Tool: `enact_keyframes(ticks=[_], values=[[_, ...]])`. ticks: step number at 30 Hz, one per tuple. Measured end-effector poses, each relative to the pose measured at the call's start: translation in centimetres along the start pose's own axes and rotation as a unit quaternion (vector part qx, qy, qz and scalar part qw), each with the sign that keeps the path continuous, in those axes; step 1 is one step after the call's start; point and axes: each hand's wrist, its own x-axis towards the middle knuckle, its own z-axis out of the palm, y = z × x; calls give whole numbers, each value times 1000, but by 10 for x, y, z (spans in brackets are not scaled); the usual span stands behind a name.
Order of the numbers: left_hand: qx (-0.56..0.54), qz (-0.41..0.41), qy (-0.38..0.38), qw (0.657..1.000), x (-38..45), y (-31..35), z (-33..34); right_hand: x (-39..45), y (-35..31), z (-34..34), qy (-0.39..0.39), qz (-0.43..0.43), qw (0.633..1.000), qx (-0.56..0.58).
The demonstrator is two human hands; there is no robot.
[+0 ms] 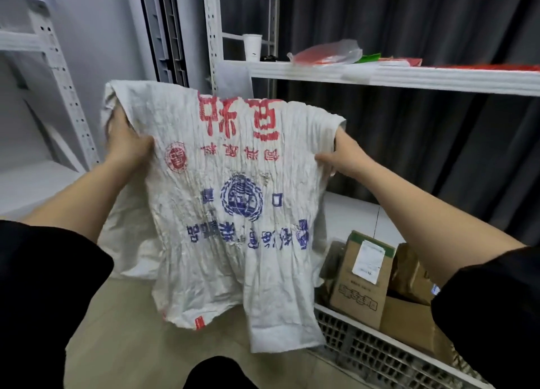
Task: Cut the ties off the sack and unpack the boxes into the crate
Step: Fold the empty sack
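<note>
My left hand (128,143) and right hand (346,157) each grip an upper edge of the crumpled woven sack (233,213), fingertips hidden behind it. It hangs limp over bare floor, covering the crate (380,356) corner; cardboard boxes (362,277) stand inside, partly cut off.

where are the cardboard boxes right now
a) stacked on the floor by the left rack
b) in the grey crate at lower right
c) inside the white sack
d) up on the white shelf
b: the cardboard boxes stand in the grey crate at lower right, while the left hand and right hand hold the white sack up, hanging limp and flat.
</note>
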Motion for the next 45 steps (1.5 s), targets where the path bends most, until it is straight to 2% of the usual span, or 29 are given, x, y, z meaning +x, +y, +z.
enact_keyframes(ticks=[2, 3, 6, 10, 14, 17, 19, 21, 23, 24, 27, 31, 33, 37, 42, 45], values=[[25, 19, 36, 999, -2, -5, -10, 2, -4, 12, 46, 8, 996, -81], [33, 19, 48, 998, -2, -9, -16, 2, -4, 18, 54, 12, 997, -53], [96, -4, 50, 994, 2, -27, -29, -1, 3, 25, 40, 82, 987, 132], [147, -46, 31, 988, 4, -47, -37, 5, 28, 24, 88, 175, 925, 324], [99, -135, 48, 985, 7, -68, -38, -6, 46, 14, 90, 206, 888, 401], [127, -158, 60, 977, 4, -64, -28, -9, 52, 10, 125, 214, 854, 457], [171, -129, 63, 975, 4, -58, -22, -10, 50, 6, 96, 180, 863, 461], [184, -105, 58, 976, 4, -52, -21, -14, 47, -2, 17, 154, 898, 413], [141, -68, 5, 988, 7, -55, -21, -16, 47, -8, -31, 173, 927, 331], [119, -66, -31, 990, 6, -55, -21, -14, 50, -10, -18, 195, 937, 290], [105, -67, -73, 989, -1, -49, -18, -13, 52, -5, 8, 204, 948, 246], [63, -54, -120, 989, -8, -44, -11, -15, 43, 6, -52, 186, 932, 308], [66, -44, -127, 989, -10, -40, -11, -10, 41, 12, -12, 198, 914, 354], [119, -32, -103, 987, -11, -38, -23, -3, 42, 11, 160, 232, 860, 425], [268, -42, -56, 961, -8, -48, -35, -1, 37, 12, 226, 225, 847, 426], [284, -4, -46, 958, -11, -48, -32, -3, 27, 14, 229, 210, 833, 458]])
